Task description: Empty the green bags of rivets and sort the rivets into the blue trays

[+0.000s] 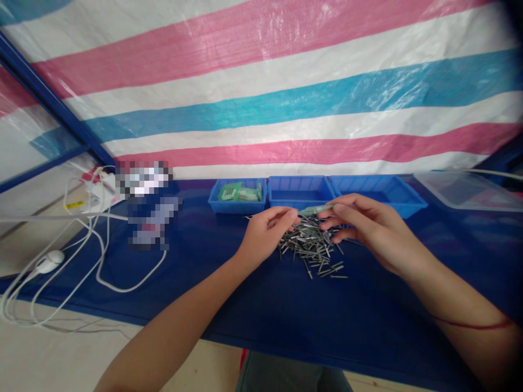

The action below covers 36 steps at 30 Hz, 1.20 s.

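Cables [122,291] loop over the counter [253,316] at the left of my feed. Next I see a blue bin [237,207] holding green packets [240,191]. The left hand [270,231] pinches one end of a small greenish plastic bag [314,210], above a loose heap of blind rivets [306,242]; a second bin [300,188] stands behind. The right hand [371,220] grips the bag's other end, before a third bin [378,188]. Clear plastic [466,190] lies far right.

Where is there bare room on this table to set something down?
The table is bare from the metal pins to its near edge. Another patch lies between the left hand and the white cable. Crowded: below the left hand and right hand, where the pins pile up, and along the back, lined with blue bins.
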### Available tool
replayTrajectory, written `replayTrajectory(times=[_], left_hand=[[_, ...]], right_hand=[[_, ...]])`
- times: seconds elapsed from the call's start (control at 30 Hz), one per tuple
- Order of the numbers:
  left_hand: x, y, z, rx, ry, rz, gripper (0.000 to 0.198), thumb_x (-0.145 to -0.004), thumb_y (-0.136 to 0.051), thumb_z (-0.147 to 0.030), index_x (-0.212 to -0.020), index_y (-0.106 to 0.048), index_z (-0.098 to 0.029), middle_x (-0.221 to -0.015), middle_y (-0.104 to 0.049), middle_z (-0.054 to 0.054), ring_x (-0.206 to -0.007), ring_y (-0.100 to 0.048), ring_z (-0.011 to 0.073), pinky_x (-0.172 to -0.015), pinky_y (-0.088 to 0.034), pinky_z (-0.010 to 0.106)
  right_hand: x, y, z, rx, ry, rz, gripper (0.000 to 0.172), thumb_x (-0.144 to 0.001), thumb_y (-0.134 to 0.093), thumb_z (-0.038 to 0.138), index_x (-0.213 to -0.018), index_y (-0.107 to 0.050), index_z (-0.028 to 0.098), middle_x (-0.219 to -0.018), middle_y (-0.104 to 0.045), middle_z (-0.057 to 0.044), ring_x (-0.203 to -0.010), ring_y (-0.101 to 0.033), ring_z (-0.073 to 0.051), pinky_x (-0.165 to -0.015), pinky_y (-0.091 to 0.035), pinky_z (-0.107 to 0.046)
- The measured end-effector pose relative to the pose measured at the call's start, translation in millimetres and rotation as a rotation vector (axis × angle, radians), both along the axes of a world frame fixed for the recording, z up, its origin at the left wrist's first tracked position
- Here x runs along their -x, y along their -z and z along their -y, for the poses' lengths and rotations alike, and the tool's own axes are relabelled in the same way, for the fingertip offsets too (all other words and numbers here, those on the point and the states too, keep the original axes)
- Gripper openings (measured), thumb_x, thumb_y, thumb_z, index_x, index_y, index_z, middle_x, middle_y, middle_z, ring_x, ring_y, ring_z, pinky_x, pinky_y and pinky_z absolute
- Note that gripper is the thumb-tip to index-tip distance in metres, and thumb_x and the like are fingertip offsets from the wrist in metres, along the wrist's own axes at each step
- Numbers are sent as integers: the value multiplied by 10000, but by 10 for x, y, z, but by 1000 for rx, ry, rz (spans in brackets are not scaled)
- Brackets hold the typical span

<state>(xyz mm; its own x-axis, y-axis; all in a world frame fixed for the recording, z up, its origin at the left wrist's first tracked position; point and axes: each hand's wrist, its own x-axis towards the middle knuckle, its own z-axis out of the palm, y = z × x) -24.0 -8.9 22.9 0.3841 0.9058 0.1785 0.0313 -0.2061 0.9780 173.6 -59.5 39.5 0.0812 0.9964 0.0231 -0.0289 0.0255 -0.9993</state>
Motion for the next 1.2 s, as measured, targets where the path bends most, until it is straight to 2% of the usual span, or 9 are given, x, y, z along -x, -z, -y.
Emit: replayTrajectory(times=[0.13, 0.27, 0.4, 0.57, 0.73, 0.9, 1.07, 1.2], left_hand=[[-2, 25, -14, -1, -2, 7, 279, -836, -622, -389, -924, -684, -131, -843, -714, 57, -759, -657, 151, -736, -510, 265], [-15, 69, -24, -64, -17, 13, 208, -782, -687, -310, -909, -666, -147, -860, -696, 45, -764, -639, 133, -720, -495, 249], [-15, 103, -29, -120, -20, -7, 182, -796, -667, -258, -944, -649, -154, -860, -678, 37, -747, -624, 120, -697, -481, 236], [16, 116, -58, -132, -18, -55, 372, -821, -639, -269, -1182, -601, -184, -913, -687, 47, -766, -632, 137, -720, -504, 264], [86, 88, -137, -189, -72, -75, 302, -854, -592, -297, -1126, -648, -177, -999, -697, 65, -835, -645, 161, -778, -518, 292], [208, -6, -245, -330, -205, -135, 277, -874, -569, -311, -1109, -649, -189, -913, -691, 45, -757, -635, 145, -738, -508, 274], [357, -160, -368, -564, -354, -267, 246, -884, -556, -297, -1074, -665, -185, -953, -691, 56, -818, -632, 149, -750, -490, 253], [592, -265, -569, -594, -582, -227, 279, -889, -553, -325, -1108, -653, -184, -943, -691, 52, -817, -631, 152, -736, -486, 249]], right_hand=[[7, 14, 1, -51, 13, 33, 248, -773, -693, 444, -885, -649, 227, -847, -654, -36, -773, -659, -182, -563, -596, -287], [24, 44, -17, -87, 7, 99, 237, -714, -756, 387, -879, -648, 256, -842, -653, -13, -714, -642, -160, -584, -609, -313], [51, 50, -18, -150, 33, 161, 213, -723, -745, 386, -838, -632, 246, -844, -658, -15, -643, -638, -150, -607, -610, -348], [54, 39, -3, -147, -5, 185, 288, -776, -684, 434, -974, -578, 254, -894, -663, -39, -700, -664, -186, -611, -603, -359], [24, 24, -13, -115, 2, 167, 326, -797, -658, 432, -1055, -531, 278, -944, -656, -39, -735, -664, -180, -595, -568, -322], [-4, 32, -27, -105, -10, 213, 343, -792, -658, 443, -1051, -529, 260, -911, -649, -41, -687, -643, -163, -559, -538, -299], [-27, 53, -28, -101, -42, 270, 369, -805, -650, 453, -1067, -534, 220, -883, -642, -49, -698, -648, -163, -562, -536, -285], [-44, 47, -25, -119, -39, 301, 359, -815, -639, 452, -1062, -543, 209, -852, -639, -45, -686, -641, -158, -554, -532, -279]])
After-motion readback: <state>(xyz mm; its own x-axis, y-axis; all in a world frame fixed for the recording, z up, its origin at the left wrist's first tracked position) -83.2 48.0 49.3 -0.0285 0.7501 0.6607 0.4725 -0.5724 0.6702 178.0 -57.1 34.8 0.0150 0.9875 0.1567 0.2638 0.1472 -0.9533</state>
